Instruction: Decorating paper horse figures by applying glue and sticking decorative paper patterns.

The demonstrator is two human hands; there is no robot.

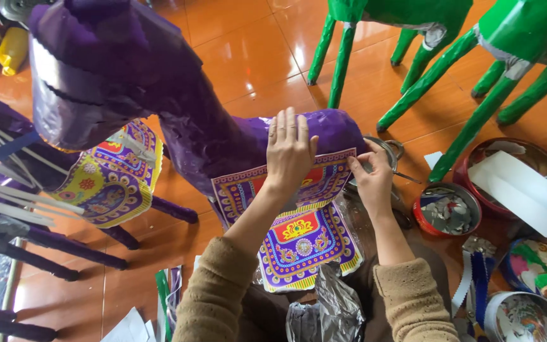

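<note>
Left hand [289, 149] lies flat, fingers spread, pressing the colourful patterned paper saddle sheet [299, 218] onto the back of the purple paper horse figure [178, 114]. Sheet hangs down the horse's near flank, below that palm. Right hand [371, 180] at the sheet's upper right edge, grip pinching it between thumb and fingertips. Red round tin of paper scraps [447, 209] just beside the right hand, on the orange tiled floor [248, 57]. Green paper horse legs [425, 76] beyond.

Purple paper horse [178, 95]; multicoloured ornate saddle sheet [299, 228], red-yellow centre; green paper horses [476, 38]; orange floor [248, 50].
</note>
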